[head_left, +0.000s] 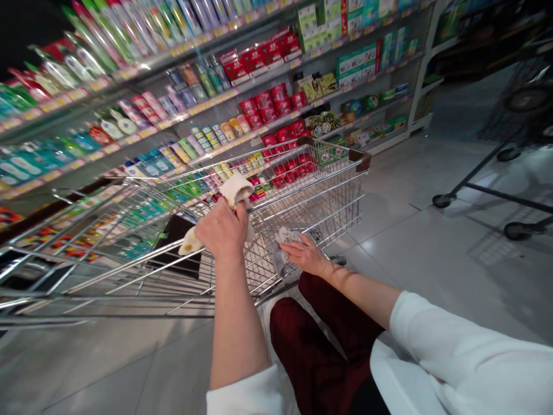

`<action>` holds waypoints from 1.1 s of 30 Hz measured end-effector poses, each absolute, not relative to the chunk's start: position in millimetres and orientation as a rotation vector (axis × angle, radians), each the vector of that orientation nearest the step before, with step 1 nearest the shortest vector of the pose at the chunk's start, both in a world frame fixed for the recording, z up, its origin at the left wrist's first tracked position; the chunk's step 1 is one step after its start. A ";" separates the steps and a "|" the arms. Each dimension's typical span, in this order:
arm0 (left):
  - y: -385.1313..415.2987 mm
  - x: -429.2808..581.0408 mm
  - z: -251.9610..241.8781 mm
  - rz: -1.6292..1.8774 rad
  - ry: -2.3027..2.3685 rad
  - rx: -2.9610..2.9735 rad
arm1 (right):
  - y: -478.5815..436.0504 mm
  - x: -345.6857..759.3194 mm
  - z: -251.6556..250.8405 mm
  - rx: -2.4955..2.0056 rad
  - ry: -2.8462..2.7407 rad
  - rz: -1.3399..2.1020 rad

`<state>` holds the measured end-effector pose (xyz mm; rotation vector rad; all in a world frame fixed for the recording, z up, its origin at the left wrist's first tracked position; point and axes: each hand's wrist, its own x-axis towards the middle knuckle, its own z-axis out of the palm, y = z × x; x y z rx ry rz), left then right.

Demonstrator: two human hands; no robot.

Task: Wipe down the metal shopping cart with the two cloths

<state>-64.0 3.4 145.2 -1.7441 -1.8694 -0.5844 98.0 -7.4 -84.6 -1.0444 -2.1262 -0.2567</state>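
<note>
A wire shopping cart (311,190) stands right in front of my knees. My left hand (224,229) is closed around a cream-coloured cloth (237,187) at the cart's near top rail; part of the cloth sticks up above the fist and another part hangs out to the left. Lower and to the right, my right hand (305,253) presses a crumpled grey cloth (283,245) against the wire side of the cart. Its fingers lie bent over that cloth. A dark panel (177,248) is fixed at the cart's left part.
Behind the cart runs a store shelf (190,115) with rows of bottles, red tubs (263,106) and boxes. A second dark wheeled cart (479,187) stands on the tiled floor (397,242) to the right.
</note>
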 end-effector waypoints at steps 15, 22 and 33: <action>-1.9 -61.2 147.1 -0.598 -1.877 -1.728 | -6.7 103.5 -101.9 -0.992 -2.183 -0.389; 3.0 -62.4 143.3 -0.646 -1.857 -1.698 | -31.7 127.7 -153.3 -1.093 -2.229 -0.209; 7.3 -64.2 136.9 -0.704 -1.820 -1.608 | -28.4 135.1 -99.5 -1.256 -1.996 -0.279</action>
